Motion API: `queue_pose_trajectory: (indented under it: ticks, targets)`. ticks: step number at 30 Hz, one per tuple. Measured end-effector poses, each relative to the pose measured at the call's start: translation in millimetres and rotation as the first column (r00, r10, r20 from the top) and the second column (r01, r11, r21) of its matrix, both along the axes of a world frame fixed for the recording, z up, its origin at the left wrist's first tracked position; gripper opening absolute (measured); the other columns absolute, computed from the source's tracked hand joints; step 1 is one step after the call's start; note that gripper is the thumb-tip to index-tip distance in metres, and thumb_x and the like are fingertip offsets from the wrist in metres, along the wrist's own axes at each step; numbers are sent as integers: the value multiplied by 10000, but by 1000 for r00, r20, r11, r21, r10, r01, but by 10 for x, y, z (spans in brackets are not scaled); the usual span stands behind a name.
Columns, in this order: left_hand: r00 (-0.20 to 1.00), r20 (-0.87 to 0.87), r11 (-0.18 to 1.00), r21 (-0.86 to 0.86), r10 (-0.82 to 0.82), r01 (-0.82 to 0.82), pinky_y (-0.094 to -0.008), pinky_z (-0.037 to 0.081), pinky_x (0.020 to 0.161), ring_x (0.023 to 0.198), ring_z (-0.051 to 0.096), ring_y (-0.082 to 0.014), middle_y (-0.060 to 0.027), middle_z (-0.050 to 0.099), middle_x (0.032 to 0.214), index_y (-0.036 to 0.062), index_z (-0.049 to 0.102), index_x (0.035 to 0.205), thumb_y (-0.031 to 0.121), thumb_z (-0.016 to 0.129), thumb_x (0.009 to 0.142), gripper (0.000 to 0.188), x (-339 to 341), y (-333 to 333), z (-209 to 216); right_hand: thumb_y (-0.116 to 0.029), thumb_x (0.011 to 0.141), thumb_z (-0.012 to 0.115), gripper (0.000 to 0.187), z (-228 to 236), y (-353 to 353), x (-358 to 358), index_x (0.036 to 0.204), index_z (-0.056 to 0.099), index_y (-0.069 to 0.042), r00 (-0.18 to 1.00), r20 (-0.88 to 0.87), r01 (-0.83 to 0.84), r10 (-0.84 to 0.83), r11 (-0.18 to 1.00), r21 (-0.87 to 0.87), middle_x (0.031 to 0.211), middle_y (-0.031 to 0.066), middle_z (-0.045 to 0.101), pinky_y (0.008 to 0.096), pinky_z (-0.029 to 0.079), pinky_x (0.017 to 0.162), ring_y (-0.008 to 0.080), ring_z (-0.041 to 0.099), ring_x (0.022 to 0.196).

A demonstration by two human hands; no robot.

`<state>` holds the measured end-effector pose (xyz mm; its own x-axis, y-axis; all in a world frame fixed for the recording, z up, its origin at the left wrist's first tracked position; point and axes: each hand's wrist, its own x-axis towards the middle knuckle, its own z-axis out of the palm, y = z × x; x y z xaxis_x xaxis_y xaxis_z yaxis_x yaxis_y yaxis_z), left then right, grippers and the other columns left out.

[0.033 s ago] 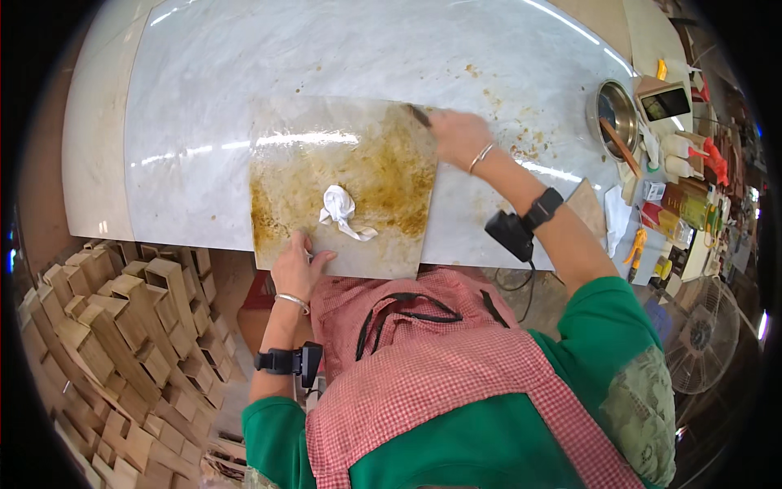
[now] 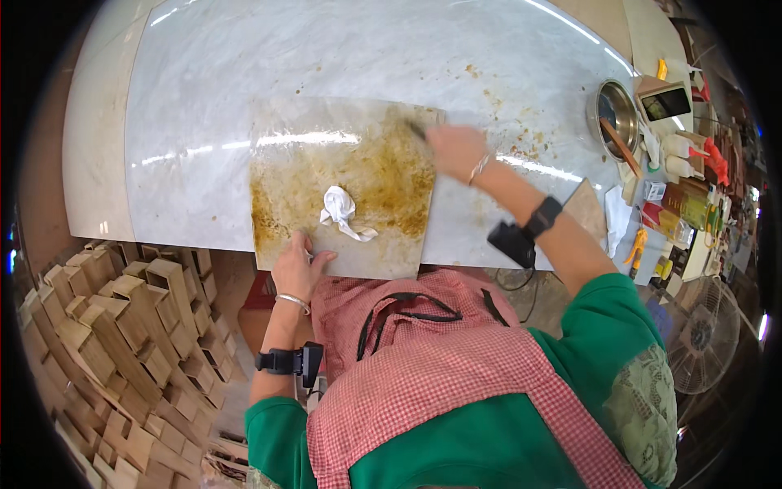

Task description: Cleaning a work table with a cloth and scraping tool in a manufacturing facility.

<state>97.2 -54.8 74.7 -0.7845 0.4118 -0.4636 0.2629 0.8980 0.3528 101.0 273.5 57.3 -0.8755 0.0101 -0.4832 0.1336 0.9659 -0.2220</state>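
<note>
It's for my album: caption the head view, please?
Left hand on a rectangular, brown-stained grey sheet; right hand holding a slim dark tool.

A brown-smeared pale panel (image 2: 383,175) lies flat under a blurred dark tool (image 2: 416,129).

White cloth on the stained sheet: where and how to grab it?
Probably pinch the white cloth by its bunched far end, coming down from above. That end looks crumpled and raised off the stained sheet, while the tail lies flatter toward the near right. The left hand is closer.
</note>
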Motion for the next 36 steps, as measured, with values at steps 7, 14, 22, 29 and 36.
queue_pose_trajectory:
  ticks: [7, 14, 22, 29, 36]
  targets:
    - [998, 49, 1000, -16, 26, -25, -411, 422, 548, 656, 563, -331, -128, 560, 690, 74, 432, 826, 380, 719, 669, 448, -15, 15, 10, -132, 727, 521, 148, -2, -22, 152, 860, 535, -70, 994, -85, 63, -63, 998, -8, 735, 113, 575, 409, 468, 538, 288, 599, 664]
    - [999, 36, 1000, -16, 4, -3, -411, 422, 553, 660, 562, -332, -130, 559, 695, 79, 432, 818, 364, 718, 675, 429, -27, 5, 20, -152, 773, 522, 94, -109, -166, 322, 812, 533, -67, 962, -261, 79, -80, 997, -14, 723, 108, 569, 404, 464, 521, 300, 589, 611]
    - [995, 75, 998, 24, -63, 62, -419, 427, 557, 660, 561, -338, -142, 552, 694, 76, 458, 823, 332, 698, 707, 370, -85, -51, -3, -111, 733, 512, 138, 22, -219, 586, 860, 536, -61, 992, -95, 81, -78, 997, 19, 794, 123, 609, 406, 474, 566, 282, 617, 689]
    - [866, -281, 817, 305, -413, 489, -386, 484, 617, 834, 569, -283, -66, 521, 1037, 109, 513, 1039, 226, 598, 798, 280, -769, 1372, 339, -98, 736, 507, 125, 125, 48, 170, 852, 536, -61, 988, 28, -149, 149, 989, -2, 660, 105, 616, 396, 465, 513, 290, 623, 629]
    - [682, -179, 671, 127, -709, 731, -387, 490, 578, 730, 589, -294, -81, 506, 955, 101, 487, 932, 252, 596, 798, 230, -863, 1955, -98, -307, 825, 535, 252, -29, 163, 319, 810, 547, -55, 984, -157, 66, -81, 993, -101, 681, 96, 613, 394, 482, 536, 278, 626, 658]
